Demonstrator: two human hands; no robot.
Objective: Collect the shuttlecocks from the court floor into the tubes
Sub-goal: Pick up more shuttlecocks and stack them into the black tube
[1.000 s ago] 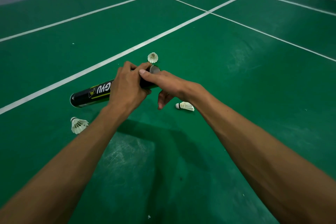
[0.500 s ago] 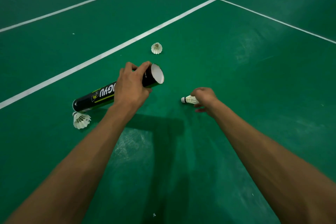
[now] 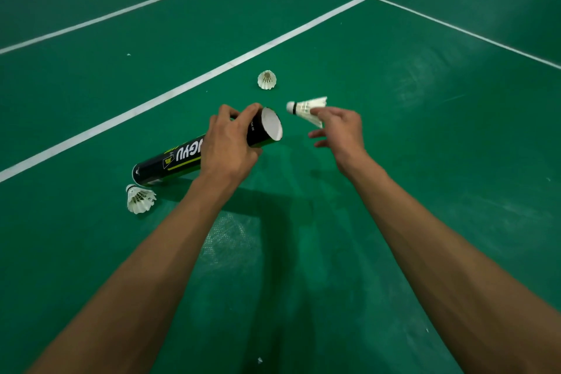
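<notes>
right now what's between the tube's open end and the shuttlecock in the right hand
Nothing: in the head view only bare green floor shows between the tube mouth and the shuttlecock pinched by the right hand.

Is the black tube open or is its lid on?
Open at the raised end: the black tube, gripped by the left hand, shows a round uncovered mouth.

The left hand (image 3: pixel 226 147) grips a black tube (image 3: pixel 194 155), open end rightward. The right hand (image 3: pixel 341 129) pinches a shuttlecock (image 3: pixel 306 108) just beside that opening. Two more shuttlecocks (image 3: pixel 266 80) (image 3: pixel 139 199) lie on the green floor (image 3: pixel 425 130).
</notes>
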